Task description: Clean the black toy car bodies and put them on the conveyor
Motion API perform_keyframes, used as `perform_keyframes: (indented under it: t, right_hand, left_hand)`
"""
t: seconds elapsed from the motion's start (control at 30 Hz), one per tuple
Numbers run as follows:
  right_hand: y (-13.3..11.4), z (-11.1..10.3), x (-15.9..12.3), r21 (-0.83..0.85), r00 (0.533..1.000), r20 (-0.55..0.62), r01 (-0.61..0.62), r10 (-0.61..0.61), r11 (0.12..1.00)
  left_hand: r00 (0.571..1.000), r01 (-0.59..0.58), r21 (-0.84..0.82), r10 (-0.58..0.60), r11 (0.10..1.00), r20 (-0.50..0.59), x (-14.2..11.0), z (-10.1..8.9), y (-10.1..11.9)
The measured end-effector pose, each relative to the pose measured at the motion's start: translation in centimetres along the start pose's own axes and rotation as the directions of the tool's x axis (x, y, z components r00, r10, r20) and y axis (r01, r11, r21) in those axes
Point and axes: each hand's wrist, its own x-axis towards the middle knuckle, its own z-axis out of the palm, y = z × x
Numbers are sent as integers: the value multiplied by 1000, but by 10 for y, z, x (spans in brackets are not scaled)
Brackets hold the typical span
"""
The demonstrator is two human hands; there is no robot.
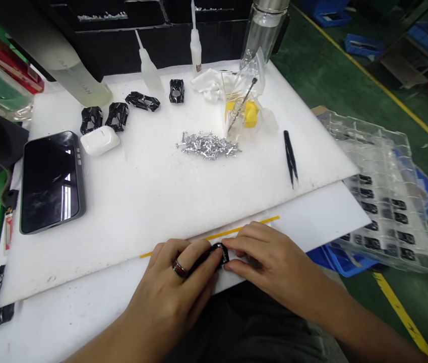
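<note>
From where I stand, a person is working at a white plastic board (pixel 161 201), both hands drawn in narrow around one small black car shell (pixel 219 254), held just off the board's near edge. The left hand (pixel 168 287), wearing a ring (pixel 179 268), pinches the shell from one side, with the forearm low and the fingers curled. The right hand (pixel 270 262) closes on it from the other side, its fingers bent over the end. Measured from the hands, a phone (pixel 52 181) lies at ten o'clock, more black shells (pixel 117 116) at eleven, silver pins (pixel 208 145) at twelve, tweezers (pixel 290 157) at one, and a clear tray (pixel 383 196) at two.
</note>
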Motion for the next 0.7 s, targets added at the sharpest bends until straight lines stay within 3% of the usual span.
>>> perform_keyframes:
  t: [0.7]
  right_hand:
    - [3,1,1,-5,998,-20,54,-54,999]
  left_hand:
    - [1000,21,-23,-21,1000,-1,2,0,2]
